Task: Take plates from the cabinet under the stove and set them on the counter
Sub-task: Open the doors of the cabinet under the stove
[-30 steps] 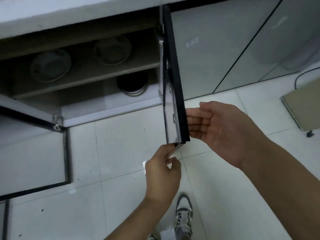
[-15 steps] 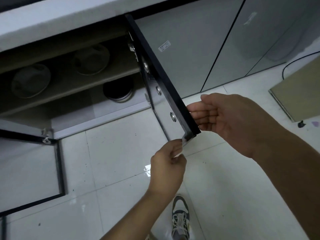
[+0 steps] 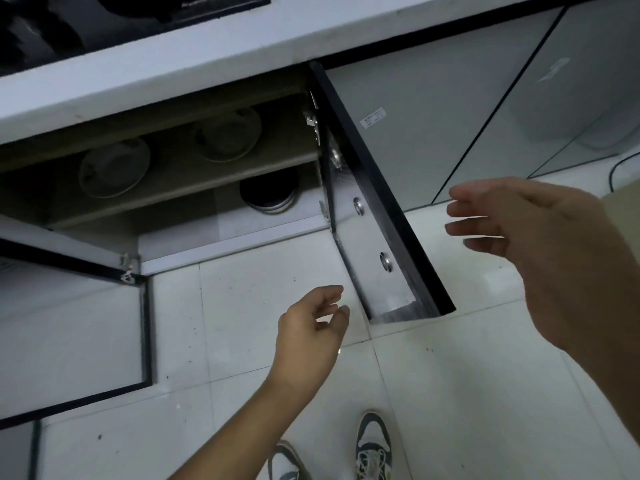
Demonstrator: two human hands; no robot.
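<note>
The cabinet under the stove stands with both doors swung out. On its upper shelf (image 3: 166,188) lie two pale plates, one at the left (image 3: 112,168) and one at the right (image 3: 227,135). Below, a dark stack of dishes (image 3: 272,197) sits on the cabinet floor. The right door (image 3: 377,216), black-edged, juts towards me. My left hand (image 3: 311,327) hovers just left of the door's lower corner, fingers loosely curled, holding nothing. My right hand (image 3: 533,251) is off the door's right side, fingers spread and empty. The white counter (image 3: 180,57) runs above.
The left door (image 3: 69,306) hangs wide over the white tiled floor. Closed grey cabinet fronts (image 3: 450,116) fill the right. The black stove (image 3: 104,15) sits in the counter top. My two shoes (image 3: 374,448) are at the bottom edge.
Both hands have let go of the right door's lower corner and drawn away from it. The door has swung further out and the view has tilted up.
</note>
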